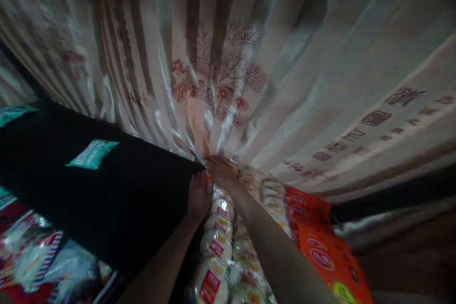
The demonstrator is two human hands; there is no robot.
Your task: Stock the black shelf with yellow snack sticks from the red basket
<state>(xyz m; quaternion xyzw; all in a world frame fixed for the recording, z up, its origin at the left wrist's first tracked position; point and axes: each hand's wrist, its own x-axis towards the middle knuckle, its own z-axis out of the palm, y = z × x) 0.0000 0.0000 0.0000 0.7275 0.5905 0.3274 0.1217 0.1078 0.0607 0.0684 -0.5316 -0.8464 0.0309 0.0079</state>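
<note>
My left hand (198, 195) is against the left side of a row of clear-wrapped round white packaged goods (216, 242), at its far end, beside a black surface (135, 190). Its fingers point forward and lie fairly straight. Across the top of the far packs rests my right hand (223, 172), fingers stretched out toward the pleated printed sheet (221, 66). A bit of orange shows between the two hands. The packs carry red and yellow labels and stand in several rows. What lies under my right palm is hidden.
A bright orange printed bag or wrapper (320, 247) lies right of the packs. On the black surface is a small green-and-white packet (93, 154). Mixed plastic-wrapped packages (32, 251) fill the lower left. The pleated sheet rises directly behind the rows.
</note>
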